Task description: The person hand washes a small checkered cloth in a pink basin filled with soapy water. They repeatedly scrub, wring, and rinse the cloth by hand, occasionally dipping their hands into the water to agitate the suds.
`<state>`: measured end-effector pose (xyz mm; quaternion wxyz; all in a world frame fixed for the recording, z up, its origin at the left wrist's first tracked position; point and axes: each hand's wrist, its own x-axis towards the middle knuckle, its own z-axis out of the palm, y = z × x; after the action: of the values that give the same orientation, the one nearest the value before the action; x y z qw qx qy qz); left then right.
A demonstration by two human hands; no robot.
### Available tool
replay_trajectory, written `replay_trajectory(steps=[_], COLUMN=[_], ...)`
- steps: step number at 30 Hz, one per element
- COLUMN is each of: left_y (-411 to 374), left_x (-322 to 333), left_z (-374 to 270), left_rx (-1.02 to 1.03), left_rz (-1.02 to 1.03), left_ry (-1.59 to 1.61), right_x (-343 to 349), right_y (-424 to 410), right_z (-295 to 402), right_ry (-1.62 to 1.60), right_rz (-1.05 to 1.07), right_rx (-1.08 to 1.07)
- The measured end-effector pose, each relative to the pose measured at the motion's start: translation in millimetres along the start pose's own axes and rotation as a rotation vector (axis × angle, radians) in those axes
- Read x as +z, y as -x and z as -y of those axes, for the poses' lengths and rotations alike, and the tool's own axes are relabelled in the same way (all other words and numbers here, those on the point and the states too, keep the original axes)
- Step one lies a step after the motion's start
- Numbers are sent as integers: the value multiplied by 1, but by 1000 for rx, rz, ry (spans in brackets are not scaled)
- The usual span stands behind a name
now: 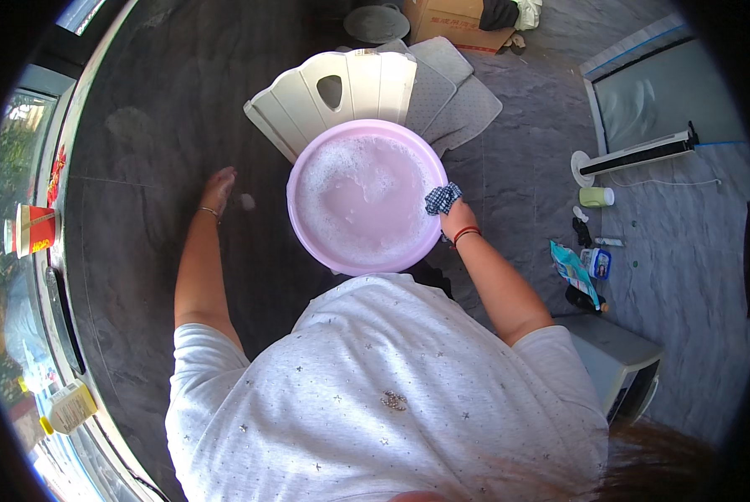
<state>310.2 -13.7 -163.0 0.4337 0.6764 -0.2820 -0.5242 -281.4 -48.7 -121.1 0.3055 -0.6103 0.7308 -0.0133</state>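
A round pink plastic basin (295, 207) stands right in front of me, holding soapy water (378, 201) with white suds, thickest along its left side. At its right rim my right hand (459, 216) grips a bunched dark-and-white checked cloth (443, 199). A little of the cloth also shows below the hand. My left hand (218, 189) is off to the left of the basin, above the dark floor, and holds nothing. Its fingers are extended and look wet. Close beside it is a small pale clump of suds (247, 201); whether it is falling or on the floor I cannot tell.
A cream slatted plastic panel (365, 85) with a cutout stands behind the basin, beside grey mats (469, 110). Farther back is a cardboard box (441, 25). To the right are a tower fan (638, 154), a green container (594, 197) and a grey cabinet (607, 342). Red cups (36, 230) stand by the window.
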Motion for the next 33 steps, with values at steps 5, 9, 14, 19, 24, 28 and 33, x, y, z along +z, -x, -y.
replay_trajectory(steps=[5, 9, 14, 19, 24, 28, 33], left_y=[2, 11, 42, 95, 138, 146, 142], left_x=[6, 20, 109, 192, 270, 297, 321], left_z=[-9, -20, -59, -75, -24, 17, 30], left_rx=[-39, 181, 722, 978, 894, 988, 1074], left_rz=[-37, -61, -247, -90, 507, 812, 966], left_ry=[-47, -330, -676, -972, -1385, -1372, -1353], right_x=[-8, -6, -3, -6, -2, -2, 14], right_y=[5, 3, 1, 5, 2, 4, -4], right_z=[5, 7, -3, 3, -3, -2, -20], right_ry=[15, 3, -10, -68, -11, -93, -94], right_rz=[32, 36, 3, -14, 16, -16, -37], right_rx=[14, -2, -23, -44, -70, -61, -58])
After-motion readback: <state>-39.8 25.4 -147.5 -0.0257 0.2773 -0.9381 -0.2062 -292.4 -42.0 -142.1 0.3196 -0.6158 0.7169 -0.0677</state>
